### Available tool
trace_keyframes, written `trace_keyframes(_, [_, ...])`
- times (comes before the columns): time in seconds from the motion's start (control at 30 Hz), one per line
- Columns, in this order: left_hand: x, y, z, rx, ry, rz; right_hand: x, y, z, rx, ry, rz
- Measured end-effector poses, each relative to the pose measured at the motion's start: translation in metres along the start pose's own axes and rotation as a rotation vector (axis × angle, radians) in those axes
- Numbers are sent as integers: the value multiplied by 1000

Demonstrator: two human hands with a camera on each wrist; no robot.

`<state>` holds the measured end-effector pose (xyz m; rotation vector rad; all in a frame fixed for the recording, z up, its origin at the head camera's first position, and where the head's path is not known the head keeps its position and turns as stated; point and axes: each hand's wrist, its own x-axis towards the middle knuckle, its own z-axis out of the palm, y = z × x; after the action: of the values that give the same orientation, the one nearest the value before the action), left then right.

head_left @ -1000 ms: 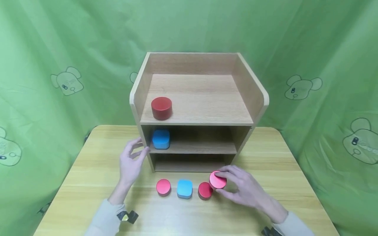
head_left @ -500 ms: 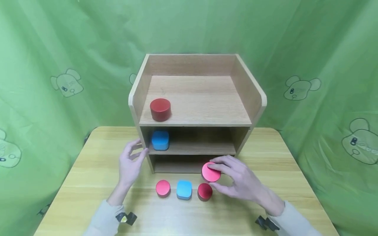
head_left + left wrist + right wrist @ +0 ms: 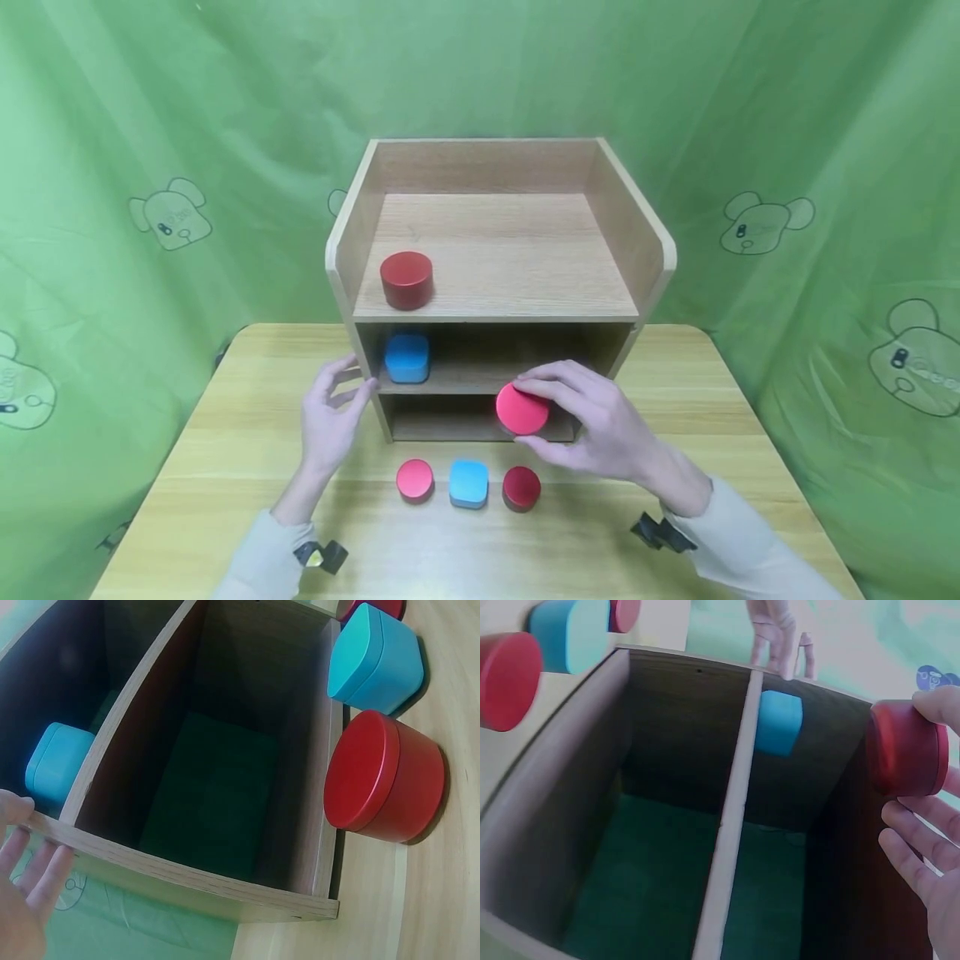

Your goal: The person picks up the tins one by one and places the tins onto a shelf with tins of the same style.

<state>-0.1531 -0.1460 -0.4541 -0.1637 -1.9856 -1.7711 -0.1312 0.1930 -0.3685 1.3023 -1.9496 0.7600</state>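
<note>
This looks like a recording booth: a creased green fabric curtain printed with cartoon animals [image 3: 480,71] spans nine through twelve to three o'clock. Small black wrist-worn devices [image 3: 334,557] show at seven and five, a pale wood-grain table [image 3: 480,550] at six.

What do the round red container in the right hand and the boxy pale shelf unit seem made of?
The round red container in the right hand: perhaps painted metal, satin; soft highlights mark its smooth side, though plastic is possible. The boxy pale shelf unit: probably wooden board, matt; fine grain shows, but laminate is possible.
</note>
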Motion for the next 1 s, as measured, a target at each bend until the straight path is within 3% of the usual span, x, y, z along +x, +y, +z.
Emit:
trace_keyframes(0.4, [0,1,0,6,2,7,42,1,-5,-13,4,-68])
trace_keyframes(1.0, [0,0,0,-2,-7,5,96,20,-11,-97,-36,-22])
